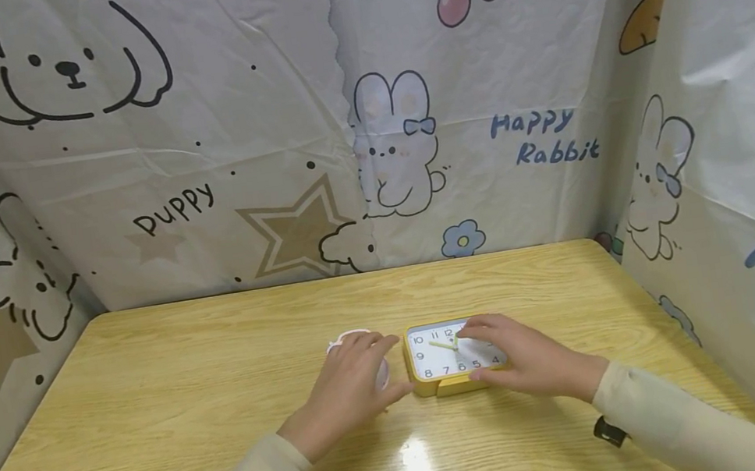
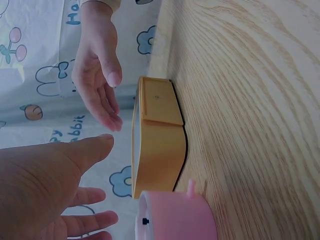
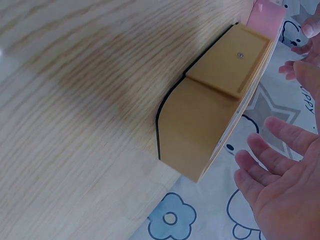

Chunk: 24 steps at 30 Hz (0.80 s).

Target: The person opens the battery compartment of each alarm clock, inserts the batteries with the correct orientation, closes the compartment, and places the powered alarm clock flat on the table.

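A yellow desk clock (image 1: 444, 359) lies on its back on the table, its white dial facing up. Over its right part hovers my right hand (image 1: 523, 355), fingers apart and slightly bent; the right wrist view shows this hand (image 3: 282, 182) with nothing in it, beside the clock's yellow side (image 3: 200, 117). My left hand (image 1: 349, 384) is just left of the clock, above a pink round-sided object (image 2: 180, 217) with a white top and a small peg. That object is mostly covered by the left hand in the head view. The left fingers are spread, holding nothing.
The light wood table (image 1: 179, 401) has its back edge against a white patterned curtain (image 1: 253, 141). Curtain also stands along the left and right sides. Light glares off the table in front of the yellow clock.
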### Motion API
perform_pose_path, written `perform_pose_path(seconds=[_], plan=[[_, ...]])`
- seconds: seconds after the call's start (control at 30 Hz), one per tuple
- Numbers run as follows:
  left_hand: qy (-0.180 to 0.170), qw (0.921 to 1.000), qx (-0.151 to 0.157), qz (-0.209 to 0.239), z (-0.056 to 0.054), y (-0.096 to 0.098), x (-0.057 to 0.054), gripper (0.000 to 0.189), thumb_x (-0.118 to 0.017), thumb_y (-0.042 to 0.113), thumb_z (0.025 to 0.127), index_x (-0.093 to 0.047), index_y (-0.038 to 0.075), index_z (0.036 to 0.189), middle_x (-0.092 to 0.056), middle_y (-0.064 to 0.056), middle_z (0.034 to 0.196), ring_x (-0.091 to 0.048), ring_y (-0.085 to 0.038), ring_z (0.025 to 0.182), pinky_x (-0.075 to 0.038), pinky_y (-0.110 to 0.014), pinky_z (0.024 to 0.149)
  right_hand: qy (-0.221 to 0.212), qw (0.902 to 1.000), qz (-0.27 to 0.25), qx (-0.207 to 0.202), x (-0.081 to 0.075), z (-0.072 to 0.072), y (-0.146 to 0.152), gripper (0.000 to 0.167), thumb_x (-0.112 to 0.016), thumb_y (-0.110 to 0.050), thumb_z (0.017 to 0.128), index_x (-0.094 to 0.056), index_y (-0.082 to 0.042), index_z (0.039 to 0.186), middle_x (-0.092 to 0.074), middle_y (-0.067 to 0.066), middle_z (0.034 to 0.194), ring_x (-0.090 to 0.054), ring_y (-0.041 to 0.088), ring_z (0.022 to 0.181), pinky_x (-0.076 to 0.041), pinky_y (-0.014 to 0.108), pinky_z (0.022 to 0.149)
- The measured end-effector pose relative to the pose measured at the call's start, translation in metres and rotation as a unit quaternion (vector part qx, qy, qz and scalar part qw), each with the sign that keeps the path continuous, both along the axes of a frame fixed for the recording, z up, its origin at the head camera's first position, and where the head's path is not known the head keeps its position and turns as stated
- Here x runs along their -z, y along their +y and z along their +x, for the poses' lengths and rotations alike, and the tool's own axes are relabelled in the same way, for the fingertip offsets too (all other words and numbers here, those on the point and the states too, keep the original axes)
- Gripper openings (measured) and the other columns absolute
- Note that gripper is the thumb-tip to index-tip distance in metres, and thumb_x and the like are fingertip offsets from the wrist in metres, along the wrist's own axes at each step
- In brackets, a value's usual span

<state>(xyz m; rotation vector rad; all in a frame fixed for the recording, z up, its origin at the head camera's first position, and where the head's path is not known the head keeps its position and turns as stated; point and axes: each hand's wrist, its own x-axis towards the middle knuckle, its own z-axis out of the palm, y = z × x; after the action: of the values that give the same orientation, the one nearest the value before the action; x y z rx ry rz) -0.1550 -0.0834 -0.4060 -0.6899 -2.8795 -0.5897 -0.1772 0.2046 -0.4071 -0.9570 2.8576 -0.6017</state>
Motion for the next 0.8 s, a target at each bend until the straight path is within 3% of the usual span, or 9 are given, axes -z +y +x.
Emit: perform_pose_path(seconds=[0.3, 0.8], plan=[[-0.016, 0.9997, -0.016, 0.001, 0.001, -0.011, 0.0, 0.065, -0.082, 0.042, 0.083, -0.062, 0.012, 0.136, -0.064, -0.013, 0.135, -0.055, -0.034, 0.128, -0.045, -0.053, 0.104, 0.015, 0.9995, -0.004, -0.027, 0.004, 0.0, -0.008, 0.059, -0.069, -0.045, 0.094, -0.057, -0.012, 0.142, -0.054, 0.012, 0.148, -0.051, 0.03, 0.137, -0.044, 0.051, 0.111], [-0.001, 0.9996, -0.028, -0.004, 0.0, -0.027, 0.004, 0.071, -0.085, 0.041, 0.079, -0.059, 0.01, 0.137, -0.063, -0.013, 0.135, -0.056, -0.036, 0.127, -0.048, -0.053, 0.099, 0.01, 0.999, -0.006, -0.044, 0.003, -0.002, -0.034, 0.06, -0.071, -0.043, 0.094, -0.056, -0.012, 0.143, -0.052, 0.012, 0.149, -0.05, 0.03, 0.139, -0.043, 0.05, 0.112]])
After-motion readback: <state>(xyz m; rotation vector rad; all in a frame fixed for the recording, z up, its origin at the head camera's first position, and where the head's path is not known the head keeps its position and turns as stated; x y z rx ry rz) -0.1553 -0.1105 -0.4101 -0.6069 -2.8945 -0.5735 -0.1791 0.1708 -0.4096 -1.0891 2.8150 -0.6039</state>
